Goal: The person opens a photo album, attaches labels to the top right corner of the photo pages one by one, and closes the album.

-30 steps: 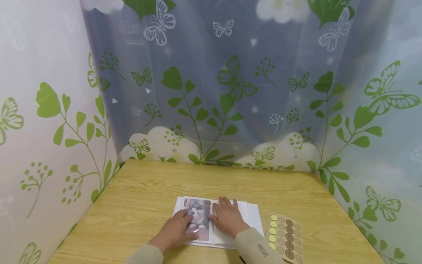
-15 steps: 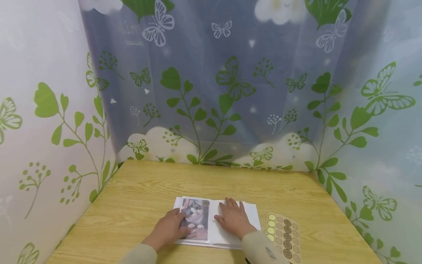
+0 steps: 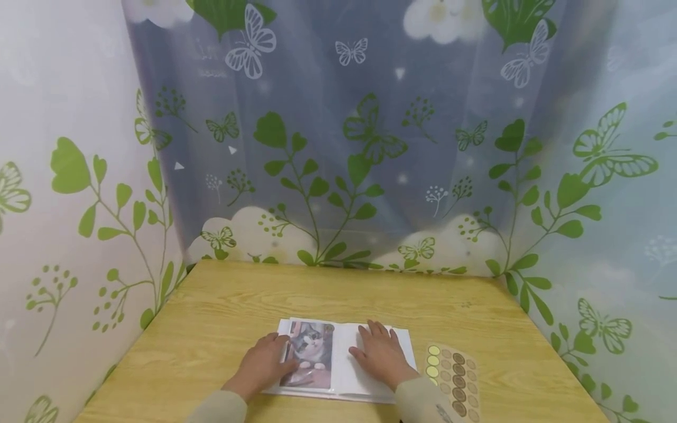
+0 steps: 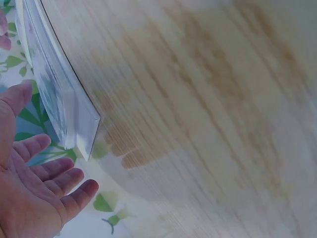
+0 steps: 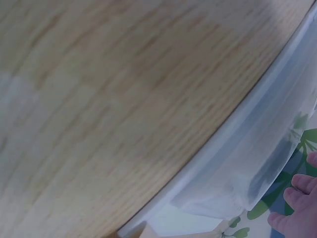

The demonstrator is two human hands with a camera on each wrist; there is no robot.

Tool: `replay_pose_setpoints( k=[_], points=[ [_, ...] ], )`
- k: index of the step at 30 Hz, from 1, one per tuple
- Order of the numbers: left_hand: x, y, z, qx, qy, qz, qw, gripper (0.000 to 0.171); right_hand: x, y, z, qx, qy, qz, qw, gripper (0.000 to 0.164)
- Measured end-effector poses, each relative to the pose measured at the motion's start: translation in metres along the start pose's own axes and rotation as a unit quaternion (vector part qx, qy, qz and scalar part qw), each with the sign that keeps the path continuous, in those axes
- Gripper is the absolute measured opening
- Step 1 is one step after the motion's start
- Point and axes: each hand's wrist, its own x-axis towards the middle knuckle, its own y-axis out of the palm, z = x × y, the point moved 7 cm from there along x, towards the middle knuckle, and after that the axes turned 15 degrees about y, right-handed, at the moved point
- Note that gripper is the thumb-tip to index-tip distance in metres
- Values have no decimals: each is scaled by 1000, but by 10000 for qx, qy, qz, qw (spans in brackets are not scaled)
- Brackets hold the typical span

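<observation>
An open photo album with white pages lies flat on the table. Its left page carries a photo of a grey-and-white cat behind a clear sleeve; the right page is blank white. At the album's left edge is my left hand, its thumb reaching over the photo's margin. The left wrist view shows that hand with fingers apart beside the album's corner. My right hand lies over the blank page, fingers spread. In the right wrist view only its fingers show, past the album's clear sleeves.
A tan sheet of round stickers, yellow and brown, lies right of the album, partly behind the right sleeve. The wood-grain table reaches back to a curtain printed with leaves and butterflies, which also hangs at both sides.
My left hand has slid left from over the photo to the album's left edge. The right hand has moved right across the blank page. The photo now shows more fully.
</observation>
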Motion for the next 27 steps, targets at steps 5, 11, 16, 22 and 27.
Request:
replay_pose_setpoints(
  k=[5, 11, 16, 22, 27],
  points=[
    [0, -2, 4, -49, -179, -44, 9998, 66, -1, 1, -6, 109, 67, 32, 9999, 58],
    [1, -3, 9, -176, -404, -57, 9990, 63, 0, -3, -14, 165, 138, -46, 9998, 60],
    [1, -5, 12, -258, -581, -77, 9979, 63, -2, -6, -26, 326, 446, 28, 9985, 61],
    [2, -6, 15, -306, -763, -121, 9965, 66, -5, -11, -52, 476, 1113, 115, 9926, 63],
    [2, -4, 16, -469, -953, -68, 9943, 67, -10, -15, -77, 528, 1495, 174, 9872, 63]
  ],
)
